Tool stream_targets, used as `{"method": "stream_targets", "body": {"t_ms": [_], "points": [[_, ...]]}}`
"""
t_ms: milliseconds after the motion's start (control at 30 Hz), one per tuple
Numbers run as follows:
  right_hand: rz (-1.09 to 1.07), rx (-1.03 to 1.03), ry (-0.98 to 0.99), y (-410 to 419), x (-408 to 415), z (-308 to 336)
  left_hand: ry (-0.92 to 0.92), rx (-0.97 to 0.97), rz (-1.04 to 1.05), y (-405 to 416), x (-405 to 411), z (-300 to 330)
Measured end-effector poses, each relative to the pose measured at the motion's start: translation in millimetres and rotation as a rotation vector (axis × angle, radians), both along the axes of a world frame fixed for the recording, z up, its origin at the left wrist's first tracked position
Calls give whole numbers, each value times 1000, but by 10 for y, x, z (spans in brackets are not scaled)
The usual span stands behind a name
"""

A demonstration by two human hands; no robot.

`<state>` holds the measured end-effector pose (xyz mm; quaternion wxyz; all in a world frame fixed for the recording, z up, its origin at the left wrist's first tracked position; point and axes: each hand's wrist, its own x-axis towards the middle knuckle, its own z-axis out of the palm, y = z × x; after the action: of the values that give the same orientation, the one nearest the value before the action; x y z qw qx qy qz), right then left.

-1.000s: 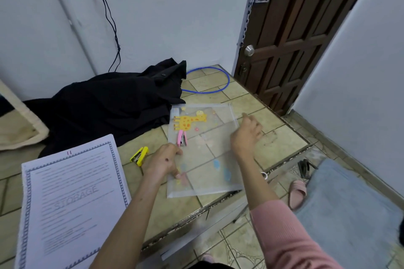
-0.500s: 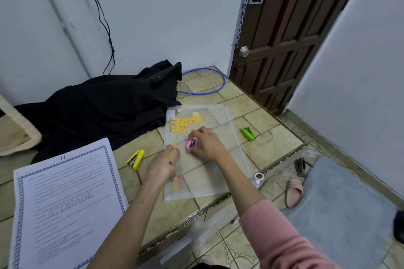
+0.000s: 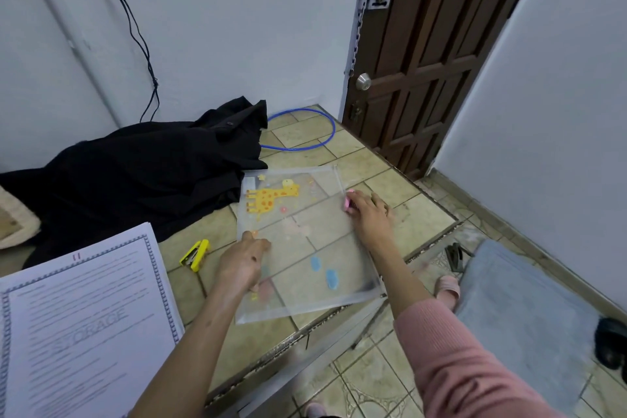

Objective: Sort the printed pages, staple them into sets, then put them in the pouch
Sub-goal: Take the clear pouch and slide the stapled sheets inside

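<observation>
The pouch lies flat on the tiled floor, right between the 2 hands. It is clear, thin plastic, shaped like a big rectangle, with a yellow giraffe and small pink and blue shapes printed on it. Its long side runs away from the person, toward the door. The left hand rests on the near left edge of the pouch with its fingers spread flat, pressing it down. The right hand is at the far right edge, curled around a small pink stapler, which it pinches close to the pouch's rim. I think the right hand is nearer to the edge where the pouch would open. The printed pages sit in a thick white stack to the left of the left hand, close to the person, and are not yet inside the pouch. A yellow stapler lies just left of the left hand. Beyond that is a soft black cloth.
</observation>
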<state>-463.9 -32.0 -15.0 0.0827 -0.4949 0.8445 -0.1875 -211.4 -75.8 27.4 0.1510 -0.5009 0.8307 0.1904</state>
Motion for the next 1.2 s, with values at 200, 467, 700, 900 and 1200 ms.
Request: {"method": "stream_targets", "body": {"t_ms": [200,467,700,900,1200], "points": [[55,87,24,-155,-8,-42,5,-52,36,24,138,33],[-344,-49,-102,28,526,33,-37,-44,14,-31,208,-23],[-384,171,-518,-27,602,283,5,1,25,-74,309,-144],[-284,219,-635,-53,623,511,-3,29,22,-93,394,-157],[-261,-41,-1006,-162,711,1067,121,135,98,-207,479,84]]}}
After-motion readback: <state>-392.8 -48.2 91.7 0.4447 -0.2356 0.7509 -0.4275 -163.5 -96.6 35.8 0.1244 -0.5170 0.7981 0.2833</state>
